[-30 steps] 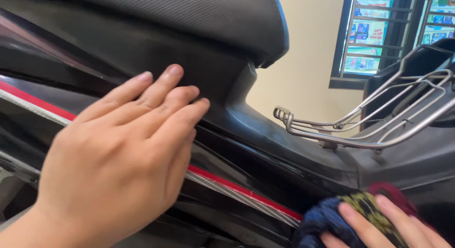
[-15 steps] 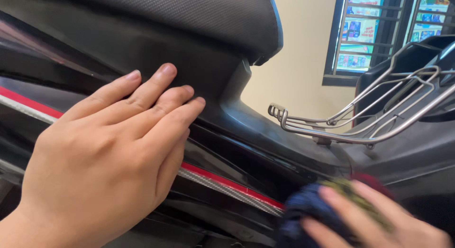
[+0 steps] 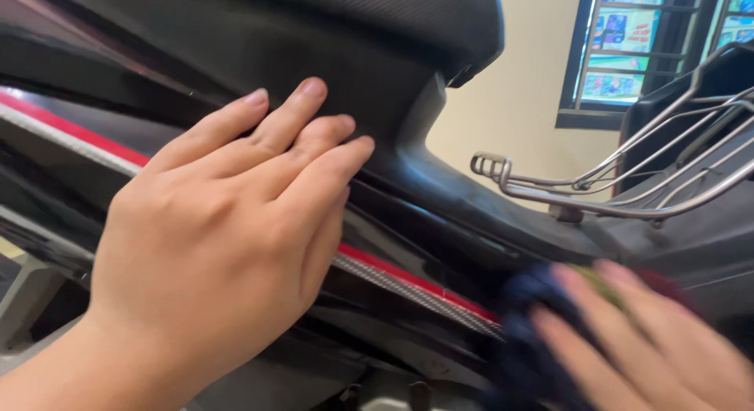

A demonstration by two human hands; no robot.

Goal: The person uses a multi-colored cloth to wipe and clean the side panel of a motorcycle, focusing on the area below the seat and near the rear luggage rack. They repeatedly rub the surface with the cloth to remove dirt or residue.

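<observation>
My left hand [image 3: 228, 222] lies flat against the black side panel [image 3: 408, 222] of a scooter, fingers together and pointing up right, just below the black seat [image 3: 369, 34]. It holds nothing. A red stripe [image 3: 393, 270] with a grey carbon-look strip runs along the panel under that hand. At the lower right my right hand [image 3: 652, 340], blurred by motion, presses a dark blue cloth [image 3: 534, 332] with some red and green in it against the lower panel.
A chrome wire rack [image 3: 620, 191] sticks out at the right, above the right hand. Behind it are a cream wall [image 3: 518, 120] and a barred window [image 3: 628, 50] with colourful posters. Grey floor shows at the lower left.
The right hand has slid the cloth left along the lower panel and is now blurred. The left hand stays pressed on the panel, and the view has shifted slightly.
</observation>
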